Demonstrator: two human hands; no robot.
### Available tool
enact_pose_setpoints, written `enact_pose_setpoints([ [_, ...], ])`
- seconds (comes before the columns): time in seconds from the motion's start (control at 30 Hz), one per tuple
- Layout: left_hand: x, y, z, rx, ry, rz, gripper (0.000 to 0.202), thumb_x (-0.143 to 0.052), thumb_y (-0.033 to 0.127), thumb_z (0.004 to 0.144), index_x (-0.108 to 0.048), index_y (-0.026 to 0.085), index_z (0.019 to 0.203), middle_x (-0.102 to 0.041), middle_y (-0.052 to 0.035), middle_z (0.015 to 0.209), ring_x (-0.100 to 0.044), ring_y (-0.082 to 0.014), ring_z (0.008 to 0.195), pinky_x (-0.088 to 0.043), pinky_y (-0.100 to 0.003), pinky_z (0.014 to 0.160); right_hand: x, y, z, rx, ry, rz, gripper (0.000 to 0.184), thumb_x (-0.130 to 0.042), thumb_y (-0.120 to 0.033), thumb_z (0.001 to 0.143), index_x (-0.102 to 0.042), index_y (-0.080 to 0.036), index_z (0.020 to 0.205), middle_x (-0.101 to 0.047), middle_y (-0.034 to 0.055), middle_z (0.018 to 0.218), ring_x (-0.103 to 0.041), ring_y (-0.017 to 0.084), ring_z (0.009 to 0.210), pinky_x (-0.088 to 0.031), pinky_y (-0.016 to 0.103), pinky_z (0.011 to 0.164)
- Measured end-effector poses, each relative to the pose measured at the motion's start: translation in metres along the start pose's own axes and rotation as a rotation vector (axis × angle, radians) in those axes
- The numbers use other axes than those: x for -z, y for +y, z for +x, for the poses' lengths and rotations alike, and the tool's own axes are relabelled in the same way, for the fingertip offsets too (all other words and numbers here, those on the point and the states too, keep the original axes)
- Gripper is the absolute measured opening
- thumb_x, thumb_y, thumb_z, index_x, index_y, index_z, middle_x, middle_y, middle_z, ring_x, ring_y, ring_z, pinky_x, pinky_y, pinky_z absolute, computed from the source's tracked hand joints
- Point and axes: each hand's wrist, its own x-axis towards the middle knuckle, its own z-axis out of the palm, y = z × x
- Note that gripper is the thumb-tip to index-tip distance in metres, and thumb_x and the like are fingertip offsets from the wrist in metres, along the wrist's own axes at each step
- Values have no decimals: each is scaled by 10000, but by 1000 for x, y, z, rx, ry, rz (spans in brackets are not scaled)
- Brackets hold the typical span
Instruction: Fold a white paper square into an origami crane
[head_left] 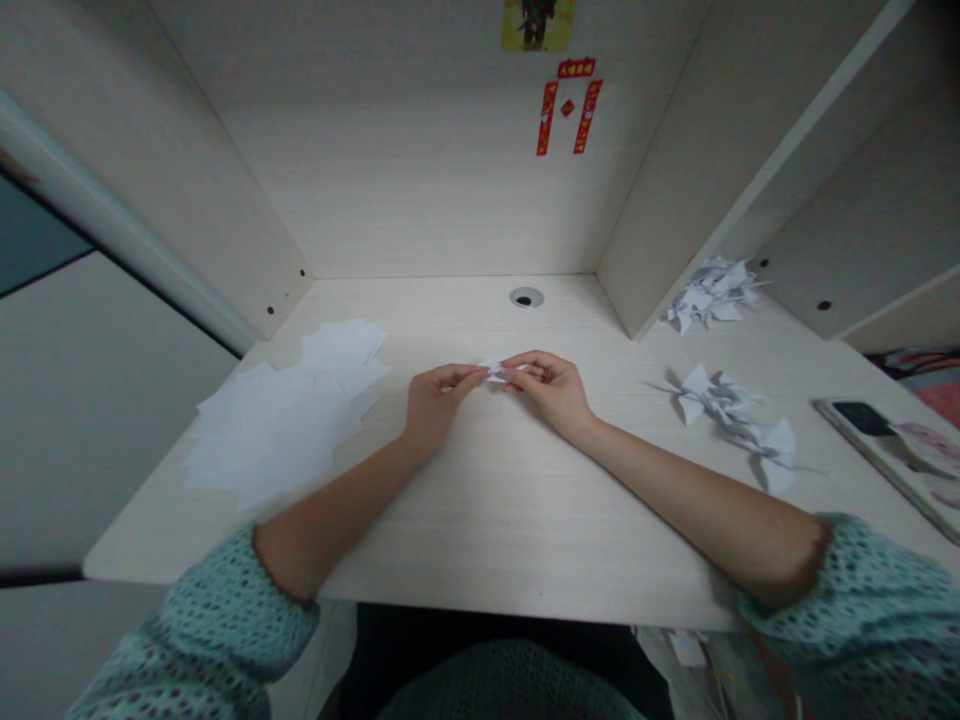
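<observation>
- Left hand: thumb and fingers pinched on the near-left side of a small piece of white paper, wrist low over the counter.
- Right hand: thumb and fingertips closed on the right side of the same piece, other fingers curled.
- Small piece of white paper: one, gripped between both hands, mid-counter; mostly covered by fingers, exact form too small to tell.
- White sheets: a loose, overlapping spread of flat paper, left part of the counter, beside the left forearm.
- Folded paper pieces: a group, white, with pointed ends and flared flaps, bunched in a slanting row beyond the right forearm; count uncertain.
- Paper heap: further folded white pieces, piled farther back, just beside the upright panel.
- Phone: one, lying camera side up at the right edge, pink pattern on its back, partly out of view.
- Cable grommet: one, round, set into the counter near the back board.
- Red paper decorations: strips and a diamond, on the back board, below a yellow picture cut off at the top.
- Sleeves: a pair, teal openwork knit, ending around the forearms.
</observation>
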Motion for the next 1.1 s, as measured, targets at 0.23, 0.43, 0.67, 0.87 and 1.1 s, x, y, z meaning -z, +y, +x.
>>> enact_pose_setpoints([
  [0.23, 0, -4, 1, 7, -3, -33, 213, -688, 386, 710, -744, 208, 811, -740, -37, 843, -657, -167, 762, -499, -297, 747, 0, 0, -1, 11, -68, -48, 324, -735, -425, 674, -713, -185, 891, -721, 38, 751, -658, 143, 629, -531, 277, 622],
  [0.43, -2, -2, 0, 44, 6, -113, 217, -710, 366, 688, -747, 201, 824, -743, -45, 877, -669, -181, 804, -505, -322, 796, 1, 3, 0, 41, -9, -70, 237, -742, -391, 672, -727, -193, 802, -723, 35, 757, -634, 131, 628, -507, 267, 628],
  [0.67, -2, 3, 0, 71, 15, -170, 156, -719, 306, 688, -748, 188, 785, -746, -44, 858, -672, -182, 819, -491, -337, 841, 2, 2, 2, 18, 31, -68, 234, -751, -396, 656, -720, -187, 756, -698, 23, 669, -606, 126, 584, -475, 257, 589],
  [0.87, -4, 4, 0, 93, 32, -218, 172, -730, 316, 675, -751, 189, 788, -745, -42, 854, -667, -184, 826, -488, -342, 845, 0, -1, -1, 15, 42, -39, 247, -753, -410, 647, -721, -185, 744, -696, 25, 673, -596, 120, 587, -461, 249, 582],
  [1.1, -4, 0, 1, 82, 33, -247, 245, -751, 340, 651, -753, 178, 834, -746, -55, 858, -658, -173, 788, -492, -314, 794, -1, -2, -2, 27, 48, -21, 252, -754, -413, 642, -708, -181, 729, -681, 10, 639, -574, 104, 558, -438, 235, 554],
])
